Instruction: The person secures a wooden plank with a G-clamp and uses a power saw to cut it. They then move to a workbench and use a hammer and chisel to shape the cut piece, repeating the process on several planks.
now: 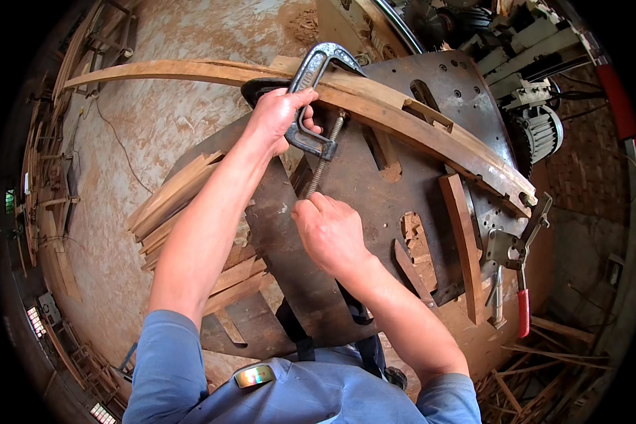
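A black metal C-clamp point(316, 67) straddles a long curved wooden beam point(431, 148) lying across a dark steel plate table point(275, 219), with lighter strips along the beam's back. My left hand point(286, 121) is closed round the clamp's frame, just in front of the beam. My right hand point(328, 230) is closed at the lower end of the threaded screw point(325, 166), whose tip is at the beam's near face; the screw's handle is hidden by the fingers. A short curved wooden piece point(461, 247) lies on the table to the right of my right hand.
Wooden offcuts point(169, 198) are piled at the table's left. A toggle clamp with a red handle point(523, 311) sits at the right edge. A motor and machinery point(540, 134) stand back right. Timber lies along the left wall point(53, 219) and in a heap point(516, 385) at lower right.
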`<state>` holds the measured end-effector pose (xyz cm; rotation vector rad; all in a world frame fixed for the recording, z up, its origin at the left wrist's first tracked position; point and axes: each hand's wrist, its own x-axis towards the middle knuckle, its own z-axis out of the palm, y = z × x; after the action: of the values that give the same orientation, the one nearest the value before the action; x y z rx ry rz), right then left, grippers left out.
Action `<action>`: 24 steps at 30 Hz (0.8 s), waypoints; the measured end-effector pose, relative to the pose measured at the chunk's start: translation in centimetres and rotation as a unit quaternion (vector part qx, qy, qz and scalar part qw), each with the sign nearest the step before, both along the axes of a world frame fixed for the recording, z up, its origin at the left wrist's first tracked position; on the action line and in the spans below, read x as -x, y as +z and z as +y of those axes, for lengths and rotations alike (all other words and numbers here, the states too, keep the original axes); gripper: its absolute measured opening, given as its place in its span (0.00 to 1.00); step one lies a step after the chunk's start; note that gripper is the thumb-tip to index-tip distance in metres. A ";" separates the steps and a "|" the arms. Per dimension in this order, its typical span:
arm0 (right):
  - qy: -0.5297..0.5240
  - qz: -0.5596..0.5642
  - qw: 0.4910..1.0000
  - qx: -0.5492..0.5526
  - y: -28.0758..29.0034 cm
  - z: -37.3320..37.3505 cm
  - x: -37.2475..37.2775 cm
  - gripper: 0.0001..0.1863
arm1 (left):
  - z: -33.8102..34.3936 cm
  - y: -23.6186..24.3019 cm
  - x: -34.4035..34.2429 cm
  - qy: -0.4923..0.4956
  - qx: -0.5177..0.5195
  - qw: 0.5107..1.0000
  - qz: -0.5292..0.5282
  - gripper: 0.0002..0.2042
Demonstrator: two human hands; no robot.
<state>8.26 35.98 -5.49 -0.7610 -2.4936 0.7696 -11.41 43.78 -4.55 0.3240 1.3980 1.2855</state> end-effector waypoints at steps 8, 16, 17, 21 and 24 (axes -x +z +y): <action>0.005 0.083 0.995 0.057 1.0 0.0 -0.3 0.05 | -0.1 0.2 -0.2 0.002 -0.005 1.000 0.004 0.08; -0.112 0.254 0.913 0.297 -0.7 -3.2 -1.1 0.09 | 0.0 0.3 -0.2 -0.002 0.002 1.000 0.015 0.11; -0.121 0.253 0.914 0.294 -0.9 -3.5 -1.1 0.07 | 0.0 0.3 -0.3 -0.003 0.006 1.000 0.018 0.11; -0.233 0.319 0.778 0.488 -1.4 -4.7 -0.6 0.05 | 0.0 0.4 -0.5 0.006 0.007 1.000 0.022 0.08; -0.262 0.398 0.623 0.621 -1.4 -5.4 -0.2 0.08 | 0.0 0.4 -0.5 0.008 0.008 1.000 0.023 0.08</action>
<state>8.45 30.59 -6.87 -1.0817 -0.5891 1.9895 -10.90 43.74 -4.14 0.3349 1.4517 1.2869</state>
